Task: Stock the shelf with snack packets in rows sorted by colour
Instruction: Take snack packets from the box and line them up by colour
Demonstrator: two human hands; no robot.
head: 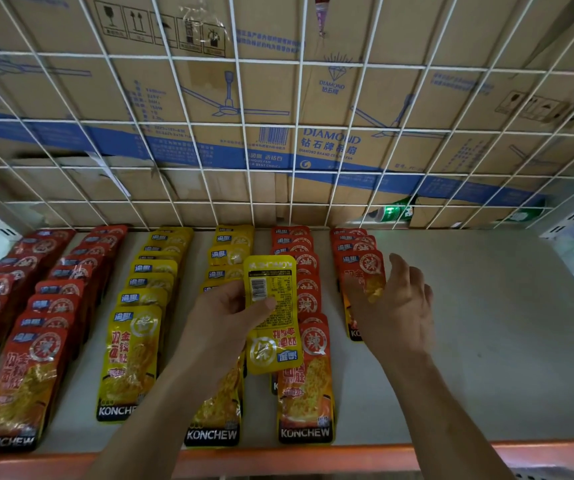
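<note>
On the white shelf (486, 323) lie rows of snack packets running front to back: red rows (46, 306) at the left, two yellow rows (140, 306), then two red-orange rows (308, 296) at the right. My left hand (223, 323) pinches yellow packets (271, 306) above the second yellow row; the top one is upside down, its printed back and barcode facing me. My right hand (396, 306) hovers with loose fingers over the front of the rightmost red row (358, 265), partly hiding its front packet. I cannot tell whether it touches that packet.
A white wire grid (278, 133) backs the shelf, with brown ceiling-fan cartons (330, 143) stacked behind it. An orange rail (347, 455) edges the shelf front. To the right of the last row the shelf surface is bare. A green-labelled item (392, 213) lies behind the grid.
</note>
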